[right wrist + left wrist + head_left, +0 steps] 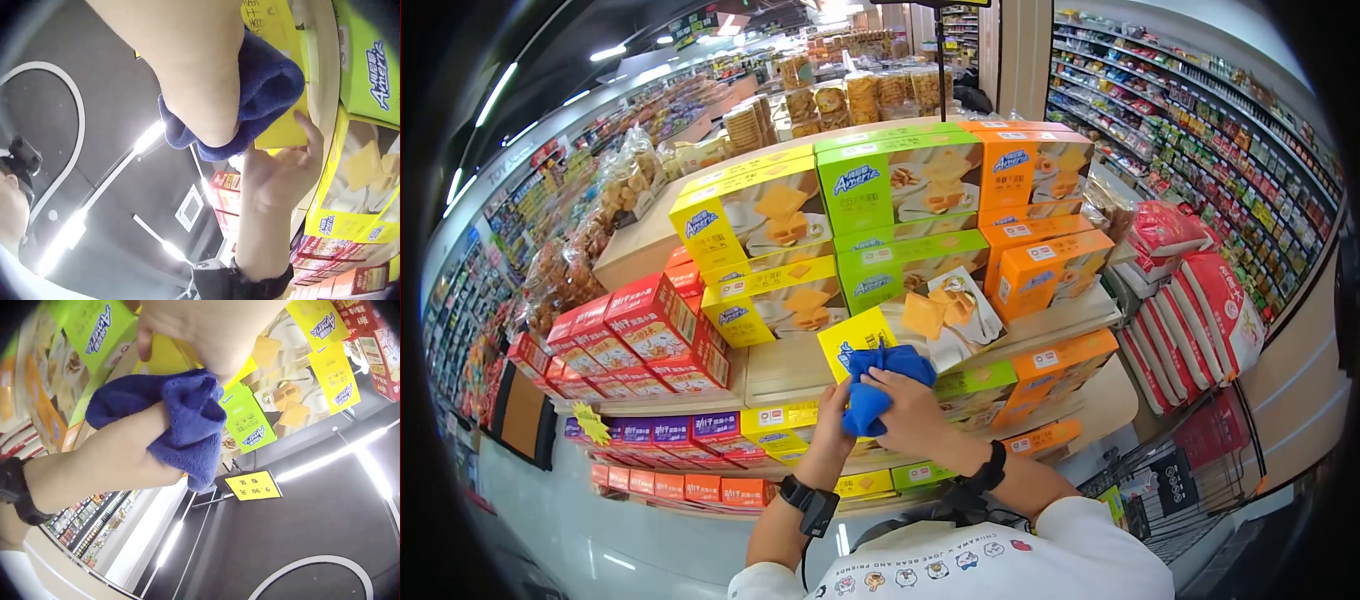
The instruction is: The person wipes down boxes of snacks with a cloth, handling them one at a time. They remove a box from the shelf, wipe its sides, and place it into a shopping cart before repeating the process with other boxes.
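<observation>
A yellow biscuit box (948,322) is held tilted in front of the stacked boxes on the display shelf. My left hand (833,422) grips its near end; in the right wrist view the left hand's (284,172) thumb and fingers sit round the yellow end. My right hand (912,412) holds a bunched blue cloth (870,403) against the same end of the box. In the left wrist view the cloth (187,425) wraps over the right fingers and hides most of them.
Yellow boxes (765,215), green boxes (905,180) and orange boxes (1050,265) stand stacked just behind. Small red boxes (640,320) fill the left side of the shelf (790,375). Red-and-white sacks (1215,310) and a shopping cart (1200,490) are at the right.
</observation>
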